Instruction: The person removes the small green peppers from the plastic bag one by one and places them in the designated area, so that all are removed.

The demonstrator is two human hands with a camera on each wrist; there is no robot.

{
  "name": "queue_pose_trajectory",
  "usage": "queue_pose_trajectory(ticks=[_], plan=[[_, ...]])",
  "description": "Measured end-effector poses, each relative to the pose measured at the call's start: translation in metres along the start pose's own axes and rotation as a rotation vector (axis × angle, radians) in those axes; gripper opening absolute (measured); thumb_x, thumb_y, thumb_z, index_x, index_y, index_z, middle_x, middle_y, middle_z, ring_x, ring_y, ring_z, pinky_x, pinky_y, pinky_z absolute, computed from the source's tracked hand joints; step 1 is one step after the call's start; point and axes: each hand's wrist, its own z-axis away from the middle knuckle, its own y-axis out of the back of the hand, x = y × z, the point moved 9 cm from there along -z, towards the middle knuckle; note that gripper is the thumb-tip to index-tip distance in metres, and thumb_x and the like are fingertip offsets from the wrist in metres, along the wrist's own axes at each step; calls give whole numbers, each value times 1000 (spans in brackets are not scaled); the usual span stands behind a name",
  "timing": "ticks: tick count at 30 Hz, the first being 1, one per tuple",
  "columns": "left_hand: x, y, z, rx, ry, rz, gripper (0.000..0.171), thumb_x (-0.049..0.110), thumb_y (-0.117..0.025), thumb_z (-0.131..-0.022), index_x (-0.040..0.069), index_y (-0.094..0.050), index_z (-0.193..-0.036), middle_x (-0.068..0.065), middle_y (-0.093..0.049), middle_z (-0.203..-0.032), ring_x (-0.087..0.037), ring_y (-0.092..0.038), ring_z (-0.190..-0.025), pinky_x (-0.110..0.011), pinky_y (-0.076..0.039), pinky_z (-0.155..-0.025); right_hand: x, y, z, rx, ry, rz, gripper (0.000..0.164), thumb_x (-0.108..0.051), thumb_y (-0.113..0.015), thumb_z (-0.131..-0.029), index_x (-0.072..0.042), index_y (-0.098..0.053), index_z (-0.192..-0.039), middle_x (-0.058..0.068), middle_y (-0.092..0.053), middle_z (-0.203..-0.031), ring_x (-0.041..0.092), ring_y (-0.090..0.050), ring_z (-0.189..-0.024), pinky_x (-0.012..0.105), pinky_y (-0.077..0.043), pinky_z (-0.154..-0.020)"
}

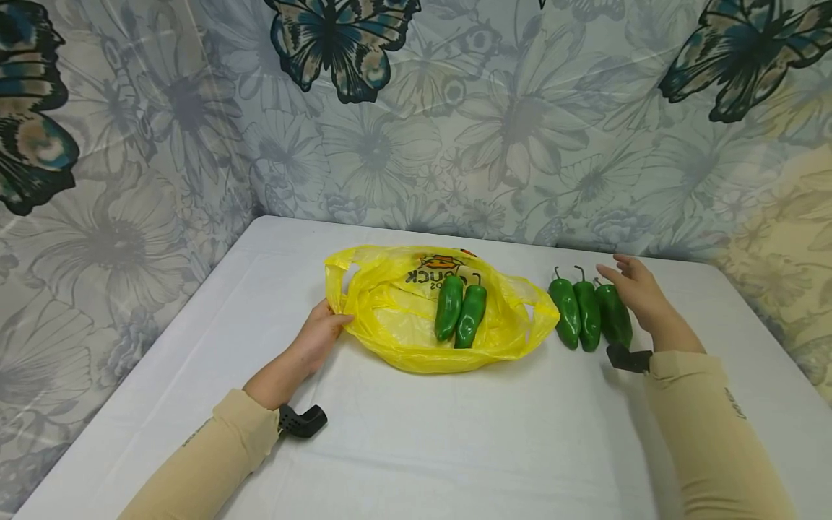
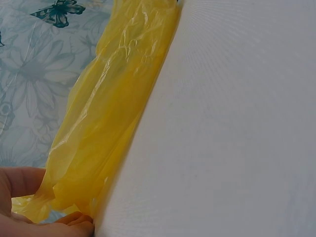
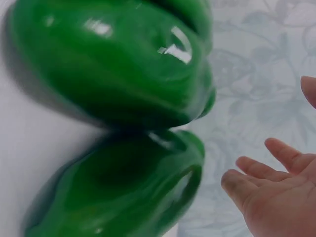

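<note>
A yellow plastic bag [image 1: 390, 354] lies open on the table, with two green peppers [image 1: 448, 308] on it inside the opening. My left hand [image 1: 320, 336] grips the bag's left edge; in the left wrist view the thumb and fingers pinch the yellow film [image 2: 103, 113]. Three more green peppers [image 1: 588, 318] lie side by side to the right of the bag, stems pointing away. Beside the rightmost pepper [image 1: 614, 318] is my right hand [image 1: 640, 289], its fingers extended. The right wrist view shows that hand apart from the large-looking peppers [image 3: 113, 64], holding nothing.
A white cloth covers the table [image 1: 416, 433]. Patterned fabric with butterflies and flowers [image 1: 390, 159] hangs behind and at the left side. Black wrist devices [image 1: 302, 421] sit on both forearms, below tan sleeves.
</note>
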Motion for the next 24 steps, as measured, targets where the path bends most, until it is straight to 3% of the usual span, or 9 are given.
queue_pose_trajectory(ticks=[17, 24], plan=[[0, 0, 0, -2, -2, 8, 60, -1, -39, -93, 4, -14, -147, -9, -22, -153, -19, -22, -139, -37, -19, -116, -43, -8, 6, -21, 39, -48, 84, -55, -36, -93, -6, 1, -150, 26, 3, -154, 50, -4, -138, 66, -12, -107], [0, 0, -1, -5, -9, 14, 60, -2, -39, -93, 4, -14, -147, -10, -23, -152, -20, -23, -139, -37, -20, -115, -60, -17, 8, -46, 70, -68, 86, -56, -41, -91, -7, -1, -150, 22, 2, -155, 44, -7, -140, 58, -16, -111]])
